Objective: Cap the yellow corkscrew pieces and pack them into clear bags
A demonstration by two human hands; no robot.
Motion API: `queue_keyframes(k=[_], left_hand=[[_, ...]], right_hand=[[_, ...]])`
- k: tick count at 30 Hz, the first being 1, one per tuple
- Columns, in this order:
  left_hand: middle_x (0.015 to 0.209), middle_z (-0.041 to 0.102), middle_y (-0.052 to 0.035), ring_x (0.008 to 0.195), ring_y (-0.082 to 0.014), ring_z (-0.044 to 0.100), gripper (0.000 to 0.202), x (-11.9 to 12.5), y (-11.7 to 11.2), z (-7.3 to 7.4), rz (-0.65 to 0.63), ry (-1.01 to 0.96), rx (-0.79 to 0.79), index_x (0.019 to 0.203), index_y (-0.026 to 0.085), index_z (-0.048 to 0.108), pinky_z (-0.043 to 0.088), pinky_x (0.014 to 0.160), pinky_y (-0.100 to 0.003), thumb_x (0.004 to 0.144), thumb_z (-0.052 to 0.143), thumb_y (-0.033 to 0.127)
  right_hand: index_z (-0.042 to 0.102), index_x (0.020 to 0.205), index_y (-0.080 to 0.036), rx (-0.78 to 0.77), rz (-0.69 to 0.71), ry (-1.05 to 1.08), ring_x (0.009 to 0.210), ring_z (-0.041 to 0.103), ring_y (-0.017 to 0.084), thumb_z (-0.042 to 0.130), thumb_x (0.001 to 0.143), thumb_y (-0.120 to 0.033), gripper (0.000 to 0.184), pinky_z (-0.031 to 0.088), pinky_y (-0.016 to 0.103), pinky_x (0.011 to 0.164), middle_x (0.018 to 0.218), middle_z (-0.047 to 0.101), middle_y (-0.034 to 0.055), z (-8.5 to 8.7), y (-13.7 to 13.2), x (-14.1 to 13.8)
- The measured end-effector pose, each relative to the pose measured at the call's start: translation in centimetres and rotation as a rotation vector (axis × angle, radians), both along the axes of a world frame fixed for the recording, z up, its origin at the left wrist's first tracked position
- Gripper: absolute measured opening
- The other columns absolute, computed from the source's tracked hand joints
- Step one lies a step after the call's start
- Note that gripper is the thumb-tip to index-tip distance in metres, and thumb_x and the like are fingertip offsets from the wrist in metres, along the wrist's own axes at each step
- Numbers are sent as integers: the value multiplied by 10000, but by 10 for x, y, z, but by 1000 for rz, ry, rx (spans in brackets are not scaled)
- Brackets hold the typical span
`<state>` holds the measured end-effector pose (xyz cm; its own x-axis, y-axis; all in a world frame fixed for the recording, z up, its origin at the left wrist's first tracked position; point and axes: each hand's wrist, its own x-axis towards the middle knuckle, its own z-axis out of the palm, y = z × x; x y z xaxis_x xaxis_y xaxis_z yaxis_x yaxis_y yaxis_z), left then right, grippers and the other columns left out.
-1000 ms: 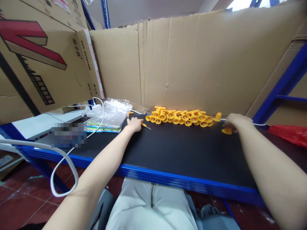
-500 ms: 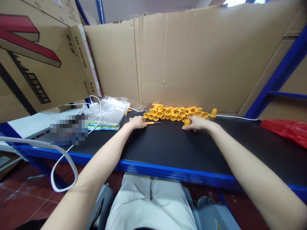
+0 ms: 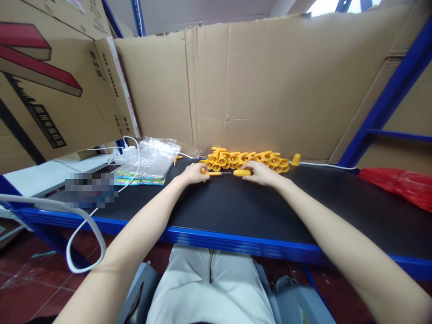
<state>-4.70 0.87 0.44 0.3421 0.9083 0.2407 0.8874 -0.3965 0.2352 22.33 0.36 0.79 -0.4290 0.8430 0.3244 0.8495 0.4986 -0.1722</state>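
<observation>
My left hand (image 3: 195, 173) is closed around the handle end of a yellow corkscrew (image 3: 213, 173). Its ridged shaft and metal spiral point right, low over the black tabletop. My right hand (image 3: 263, 174) pinches a yellow bell-shaped cap (image 3: 240, 173) lying sideways, close to the spiral's tip; a small gap shows between them. Behind both hands is a pile of yellow corkscrews with bell-shaped caps (image 3: 232, 158), several with open ends facing me. A lone yellow cap (image 3: 296, 159) stands upright at the pile's right.
Clear plastic bags (image 3: 153, 155) lie left of the pile, beside a loose yellow corkscrew (image 3: 176, 158). A red plastic bag (image 3: 398, 183) is at the far right. White cable (image 3: 72, 243) loops over the front left. Cardboard (image 3: 270, 90) walls the back; a blue rail (image 3: 236, 240) edges the table.
My right hand has moved left with the yellow cap, which has gone from upright to sideways near the spiral. My left hand still holds the corkscrew, now shifted slightly right.
</observation>
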Motion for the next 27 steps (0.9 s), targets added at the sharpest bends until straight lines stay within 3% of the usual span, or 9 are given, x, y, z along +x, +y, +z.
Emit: queue_keyframes(k=[10, 19, 27], left_hand=[[774, 616, -15, 731, -177, 564, 310, 1, 1, -1, -21, -12, 30, 903, 216, 612, 408, 639, -247, 651, 513, 368], [685, 602, -5, 636, -146, 535, 273, 13, -4, -4, -102, -97, 131, 889, 198, 613, 375, 586, -228, 671, 512, 327], [648, 584, 2, 601, -143, 515, 264, 14, -2, -8, -103, -111, 123, 877, 200, 606, 360, 562, -229, 667, 503, 322]], right_hand=[[608, 1006, -146, 62, -18, -34, 862, 547, 202, 611, 707, -251, 317, 415, 307, 769, 979, 607, 88, -4, 3, 0], [636, 1009, -151, 52, 186, 210, 739, 533, 143, 627, 706, -237, 314, 435, 288, 720, 924, 607, 70, -6, -2, -16], [639, 1027, -159, 61, 221, 230, 681, 501, 122, 618, 721, -242, 318, 436, 290, 701, 883, 574, 62, -8, -1, -14]])
